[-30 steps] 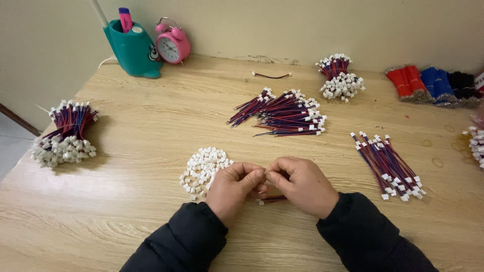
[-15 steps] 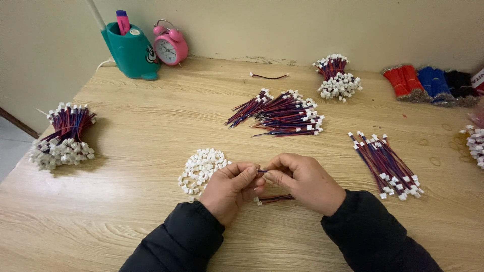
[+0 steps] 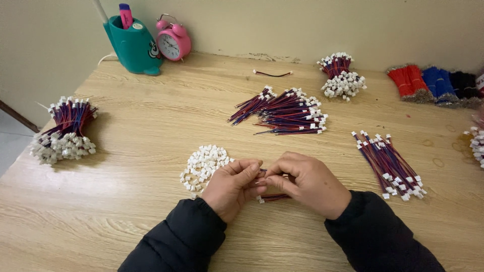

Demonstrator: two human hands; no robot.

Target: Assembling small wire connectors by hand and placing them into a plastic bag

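Little has shifted since the earlier frames: both hands stay pressed together near the front edge of the bench point(image 3: 151, 126), fingertips meeting over the same small piece. The left hand point(image 3: 233, 187) pinches something between thumb and forefinger, and the right hand point(image 3: 307, 182) pinches it from the other side; the piece itself is almost wholly hidden by the fingers, so its shape cannot be told. A short red-and-blue wire lead point(image 3: 275, 197) shows just under the hands, lying on the wood, its upper end lost behind the right hand's fingers.

Just left of the left hand lies a heap of small white connector housings point(image 3: 201, 163). Toward the middle of the bench lies a loose fan of wire leads point(image 3: 285, 111) with white ends, and near the right edge a tidier bundle of leads point(image 3: 388, 163). A tied bundle point(image 3: 63, 132) sits at the left edge, another tied bundle point(image 3: 342, 75) near the back edge. At the back left corner stand a teal pen holder point(image 3: 132, 45) and a pink alarm clock point(image 3: 173, 43). Red, blue and black wire bunches point(image 3: 433, 83) at the back right corner are cut off by the frame.
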